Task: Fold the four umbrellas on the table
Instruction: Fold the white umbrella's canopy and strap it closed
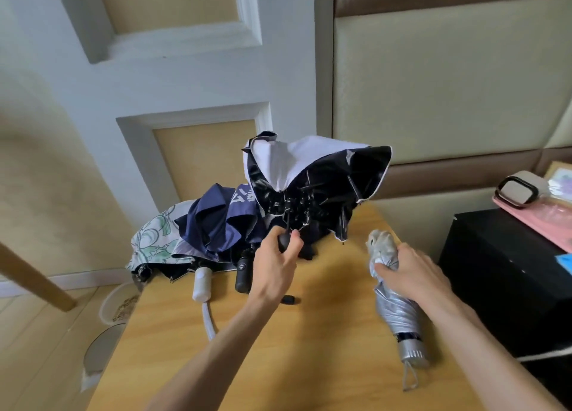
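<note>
Head-worn view, angled down, near table [325,333]

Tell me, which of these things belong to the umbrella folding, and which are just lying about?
Part of the job: silver umbrella, rolled up, gripped by the right hand; white umbrella with black lining, its handle held by the left hand; navy umbrella; leaf-print umbrella; wooden table.
Just lying about: black cabinet; pink tray; bowl on the floor.
</note>
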Demonstrator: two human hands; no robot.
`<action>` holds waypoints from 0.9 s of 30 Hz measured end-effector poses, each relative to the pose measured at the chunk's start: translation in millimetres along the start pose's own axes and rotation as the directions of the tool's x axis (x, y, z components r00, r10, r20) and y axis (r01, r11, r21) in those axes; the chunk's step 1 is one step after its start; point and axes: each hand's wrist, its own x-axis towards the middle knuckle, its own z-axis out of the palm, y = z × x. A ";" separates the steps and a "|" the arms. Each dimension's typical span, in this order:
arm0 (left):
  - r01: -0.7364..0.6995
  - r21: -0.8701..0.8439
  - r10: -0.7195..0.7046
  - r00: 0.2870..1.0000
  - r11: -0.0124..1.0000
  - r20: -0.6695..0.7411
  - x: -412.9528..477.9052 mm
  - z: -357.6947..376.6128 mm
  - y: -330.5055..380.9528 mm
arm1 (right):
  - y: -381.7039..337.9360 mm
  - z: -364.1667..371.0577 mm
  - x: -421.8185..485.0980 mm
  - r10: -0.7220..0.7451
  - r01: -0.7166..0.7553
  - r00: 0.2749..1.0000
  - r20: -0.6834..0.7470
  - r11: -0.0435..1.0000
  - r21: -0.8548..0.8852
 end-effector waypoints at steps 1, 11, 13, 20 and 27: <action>-0.033 -0.011 0.033 0.999 0.999 -0.009 1.2 -2.7 5.4 | -3.0 -3.6 -0.2 -0.007 0.008 0.999 -0.038 1.000 0.025; -0.148 0.054 0.149 0.989 0.988 -0.021 -1.4 -38.0 41.8 | -126.2 -146.1 -6.1 0.031 0.168 0.980 -0.195 0.388 0.906; -0.162 0.028 0.163 0.986 0.986 -0.026 -9.1 -51.4 44.0 | -156.4 -141.1 -2.1 -0.068 0.028 0.998 0.003 0.458 0.889; -0.210 0.019 0.208 0.975 0.977 0.072 -31.9 -109.5 46.8 | -230.7 -80.4 -28.7 -0.300 -0.110 0.933 0.200 0.290 0.951; -0.220 0.081 0.205 0.965 0.972 0.163 -54.3 -137.8 41.7 | -267.2 -46.1 -60.9 -0.331 -0.054 0.938 0.100 0.146 0.988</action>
